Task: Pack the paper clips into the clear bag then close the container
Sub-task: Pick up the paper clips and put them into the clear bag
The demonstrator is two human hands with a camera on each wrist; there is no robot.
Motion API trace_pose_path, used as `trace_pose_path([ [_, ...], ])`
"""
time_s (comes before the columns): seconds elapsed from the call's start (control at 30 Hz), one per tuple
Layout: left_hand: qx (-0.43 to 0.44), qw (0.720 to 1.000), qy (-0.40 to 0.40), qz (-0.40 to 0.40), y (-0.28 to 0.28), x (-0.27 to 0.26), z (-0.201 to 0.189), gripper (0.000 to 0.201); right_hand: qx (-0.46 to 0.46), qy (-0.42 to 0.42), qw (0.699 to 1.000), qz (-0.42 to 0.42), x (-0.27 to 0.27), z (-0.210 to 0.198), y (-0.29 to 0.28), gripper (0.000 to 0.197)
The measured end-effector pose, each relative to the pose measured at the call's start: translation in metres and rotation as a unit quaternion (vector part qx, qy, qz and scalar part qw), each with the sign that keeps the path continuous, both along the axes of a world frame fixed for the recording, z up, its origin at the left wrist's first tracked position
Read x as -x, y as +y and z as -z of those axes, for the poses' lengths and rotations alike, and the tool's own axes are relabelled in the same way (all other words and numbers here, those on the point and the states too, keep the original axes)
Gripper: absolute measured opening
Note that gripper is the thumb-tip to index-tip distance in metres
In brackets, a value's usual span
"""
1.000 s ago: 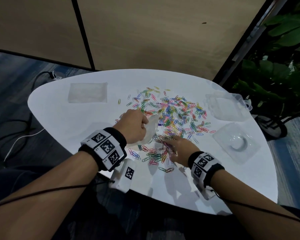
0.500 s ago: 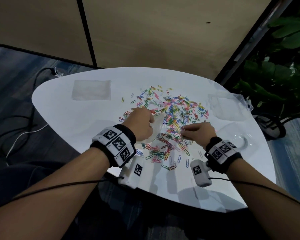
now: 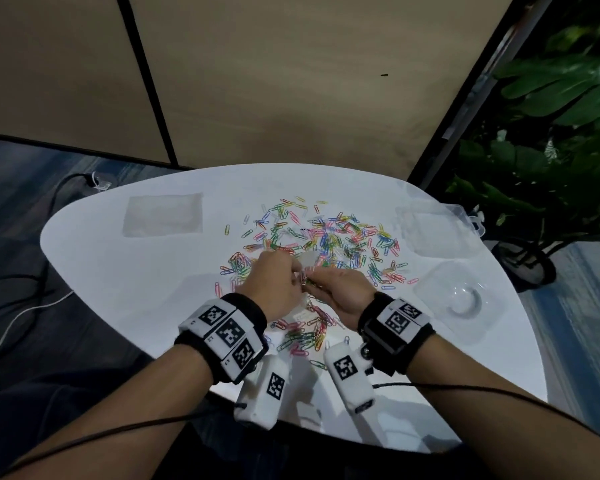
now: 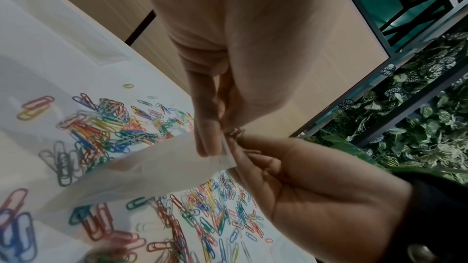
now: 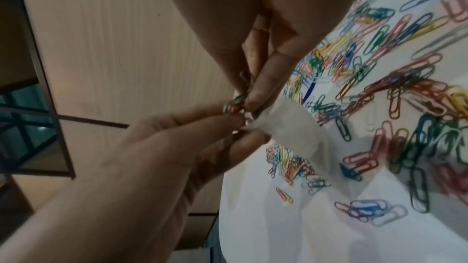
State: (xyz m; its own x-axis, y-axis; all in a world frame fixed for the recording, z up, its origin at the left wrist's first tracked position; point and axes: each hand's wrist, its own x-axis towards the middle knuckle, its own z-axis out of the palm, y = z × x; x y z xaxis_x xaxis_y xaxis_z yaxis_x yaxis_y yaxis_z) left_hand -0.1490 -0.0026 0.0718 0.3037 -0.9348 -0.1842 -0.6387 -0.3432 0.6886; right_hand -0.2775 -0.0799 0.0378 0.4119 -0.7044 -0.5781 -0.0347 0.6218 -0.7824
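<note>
Coloured paper clips [image 3: 326,240] lie scattered over the middle of the white table [image 3: 136,271]. My left hand [image 3: 281,280] holds a small clear bag [image 4: 152,171] above them, pinching its top edge between thumb and fingers [image 4: 209,143]. My right hand [image 3: 329,287] meets it from the right and pinches a few clips [image 5: 233,105] at the bag's mouth [image 5: 253,125]. The bag hangs down toward the table [image 5: 288,129]. Whether it holds any clips cannot be made out.
A second flat clear bag [image 3: 163,218] lies at the table's far left. A clear plastic container [image 3: 437,230] and a clear lid-like piece [image 3: 458,299] sit at the right edge. Plants [image 3: 551,168] stand to the right, and cables [image 3: 21,306] run over the floor on the left.
My right hand has lifted off the clips near the front edge and swung left, carrying a few clips to the bag. My left hand has raised the bag a little.
</note>
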Motion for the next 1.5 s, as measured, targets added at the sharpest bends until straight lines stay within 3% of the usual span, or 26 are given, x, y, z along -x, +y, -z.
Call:
trace_pose_path([
  [0.1, -0.004, 1.0, 0.004, 0.016, 0.0, 0.003, 0.002, 0.022, 0.041, 0.057, 0.994, -0.08, -0.007, 0.002, 0.002, 0.008],
  [0.2, -0.012, 0.999, -0.004, 0.035, -0.003, 0.002, 0.006, 0.021, 0.113, 0.124, 0.976, -0.137, -0.007, 0.003, 0.001, 0.015],
  [0.33, -0.001, 0.998, -0.016, 0.056, -0.008, 0.004, 0.009, 0.022, 0.269, 0.277, 0.904, -0.183, -0.001, -0.001, -0.003, 0.017],
  [0.63, -0.005, 0.999, -0.001, 0.052, -0.004, 0.004, 0.006, 0.025, 0.318, 0.303, 0.87, -0.224, -0.002, -0.008, -0.005, 0.018],
  [0.73, -0.003, 0.999, -0.012, 0.052, -0.003, 0.001, 0.007, 0.024, 0.355, 0.318, 0.824, -0.306, -0.003, -0.009, -0.004, 0.02],
  [0.77, -0.001, 0.999, -0.015, 0.05, -0.003, 0.001, 0.006, 0.025, 0.346, 0.311, 0.824, -0.324, -0.004, -0.008, -0.004, 0.022],
  [0.83, 0.002, 0.999, -0.011, 0.043, -0.003, -0.002, 0.004, 0.027, 0.33, 0.257, 0.852, -0.315, 0.0, -0.011, -0.005, 0.025],
  [0.9, 0.0, 0.999, -0.018, 0.037, -0.002, -0.006, 0.002, 0.028, 0.311, 0.193, 0.894, -0.26, 0.011, -0.017, -0.007, 0.024],
  [0.97, -0.004, 0.999, -0.017, 0.03, -0.001, -0.013, 0.0, 0.027, 0.311, 0.178, 0.91, -0.209, 0.03, -0.018, -0.013, 0.019],
  [1.03, -0.012, 1.0, -0.012, 0.013, 0.0, -0.018, -0.004, 0.024, 0.321, 0.27, 0.878, -0.233, 0.057, -0.009, -0.023, 0.03],
  [1.07, -0.018, 1.0, -0.013, 0.004, 0.001, -0.02, -0.005, 0.024, 0.308, 0.345, 0.842, -0.278, 0.071, -0.002, -0.024, 0.049],
  [1.13, -0.026, 1.0, -0.013, -0.004, 0.002, -0.023, -0.007, 0.026, 0.277, 0.48, 0.737, -0.387, 0.095, 0.016, -0.022, 0.096],
  [1.17, -0.028, 1.0, -0.014, -0.002, 0.002, -0.023, -0.007, 0.023, 0.269, 0.512, 0.701, -0.417, 0.102, 0.026, -0.017, 0.113],
  [1.2, -0.029, 0.999, -0.017, 0.003, 0.002, -0.023, -0.008, 0.019, 0.263, 0.52, 0.692, -0.425, 0.106, 0.035, -0.009, 0.123],
  [1.3, -0.034, 0.999, -0.027, 0.016, 0.004, -0.02, -0.008, 0.023, 0.275, 0.49, 0.729, -0.392, 0.098, 0.055, 0.015, 0.128],
  [1.5, -0.034, 0.999, -0.032, 0.026, 0.005, -0.022, -0.008, 0.029, 0.347, 0.434, 0.769, -0.318, 0.052, 0.078, 0.029, 0.094],
])
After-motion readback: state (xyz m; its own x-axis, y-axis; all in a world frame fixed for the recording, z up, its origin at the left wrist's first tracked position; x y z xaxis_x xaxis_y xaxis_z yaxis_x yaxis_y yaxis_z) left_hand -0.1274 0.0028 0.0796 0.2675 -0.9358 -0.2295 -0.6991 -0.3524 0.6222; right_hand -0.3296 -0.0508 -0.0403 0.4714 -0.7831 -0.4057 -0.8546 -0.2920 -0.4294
